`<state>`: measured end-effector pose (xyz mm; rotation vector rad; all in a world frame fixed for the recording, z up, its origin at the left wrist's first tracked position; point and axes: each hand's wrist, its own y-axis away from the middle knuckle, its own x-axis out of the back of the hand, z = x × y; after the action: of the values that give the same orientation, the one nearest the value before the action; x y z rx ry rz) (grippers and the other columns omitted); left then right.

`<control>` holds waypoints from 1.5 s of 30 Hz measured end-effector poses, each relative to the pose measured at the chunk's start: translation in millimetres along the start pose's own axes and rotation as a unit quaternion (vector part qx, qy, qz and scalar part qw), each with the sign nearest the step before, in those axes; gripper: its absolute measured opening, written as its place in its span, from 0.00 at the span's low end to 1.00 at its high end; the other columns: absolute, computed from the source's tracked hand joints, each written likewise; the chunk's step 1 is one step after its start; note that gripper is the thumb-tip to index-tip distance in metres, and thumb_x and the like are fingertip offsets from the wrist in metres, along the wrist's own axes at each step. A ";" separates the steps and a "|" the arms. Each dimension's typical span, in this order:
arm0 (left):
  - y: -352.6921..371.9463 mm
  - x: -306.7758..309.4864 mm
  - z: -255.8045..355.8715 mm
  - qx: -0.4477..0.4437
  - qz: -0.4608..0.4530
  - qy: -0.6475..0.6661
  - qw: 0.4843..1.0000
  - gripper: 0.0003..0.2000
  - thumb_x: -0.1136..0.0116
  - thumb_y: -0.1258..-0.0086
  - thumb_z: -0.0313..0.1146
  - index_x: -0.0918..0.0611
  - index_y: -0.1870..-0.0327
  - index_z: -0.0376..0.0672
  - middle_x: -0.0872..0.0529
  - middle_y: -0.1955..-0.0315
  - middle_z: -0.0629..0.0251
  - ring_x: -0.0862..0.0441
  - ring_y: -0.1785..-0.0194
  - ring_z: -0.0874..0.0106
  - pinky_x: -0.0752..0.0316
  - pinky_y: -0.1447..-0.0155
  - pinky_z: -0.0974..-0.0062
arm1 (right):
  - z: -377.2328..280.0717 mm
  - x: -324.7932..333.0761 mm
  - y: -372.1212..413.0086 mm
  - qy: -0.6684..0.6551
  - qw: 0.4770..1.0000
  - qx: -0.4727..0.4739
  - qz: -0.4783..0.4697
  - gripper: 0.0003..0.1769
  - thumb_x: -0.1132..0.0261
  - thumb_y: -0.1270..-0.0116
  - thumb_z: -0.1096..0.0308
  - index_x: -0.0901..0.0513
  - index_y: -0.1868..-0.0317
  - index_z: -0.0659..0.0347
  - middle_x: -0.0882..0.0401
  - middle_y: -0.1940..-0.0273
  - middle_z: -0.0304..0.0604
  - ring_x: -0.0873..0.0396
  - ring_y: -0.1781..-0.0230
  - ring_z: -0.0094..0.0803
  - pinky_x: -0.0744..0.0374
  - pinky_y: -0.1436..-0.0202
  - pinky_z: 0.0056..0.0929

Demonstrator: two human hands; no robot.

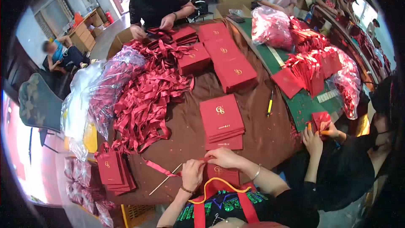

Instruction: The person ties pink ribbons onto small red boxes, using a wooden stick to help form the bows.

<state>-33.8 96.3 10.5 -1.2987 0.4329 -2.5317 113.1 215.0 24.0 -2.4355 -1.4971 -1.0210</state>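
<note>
Bag, one, red with gold print, was at the near edge of the desk, before the wearer's chest. At its upper edge met the left hand and the right hand, the fingers of both closed on one red ribbon. One ribbon tail ran out leftward across one pale stick; whether it was the same piece, I could not tell.

At the near left corner were at least three bags with handles, with many wrapped packs lower down and one yellow crate. To the right, a neighbour's two hands held one red piece.

Just beyond the bag lay one stack of several bags, its lowest jutting out nearer the wearer. One yellow pen lay right of it. Left was a heap of uncountable ribbons, beside one clear sack; farther were at least four red piles.

Brown cloth covered the desk; a green mat lay rightward. At least six other people were in the room, with one chair and pale walls.
</note>
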 end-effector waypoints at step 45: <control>12.6 -15.2 0.6 0.057 0.044 -0.019 0.997 0.06 0.38 0.44 0.31 0.23 0.73 0.44 0.24 0.78 0.65 0.26 0.70 0.65 0.41 0.59 0.67 | 10.8 -6.7 8.5 -0.311 0.944 -0.092 -0.062 0.16 0.40 0.39 0.72 0.24 0.51 0.70 0.19 0.59 0.44 0.23 0.58 0.24 0.25 0.54 0.22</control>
<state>-23.5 90.1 -5.2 -1.2548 0.3252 -2.4183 123.4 210.1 13.8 -3.0160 -1.8048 -0.4211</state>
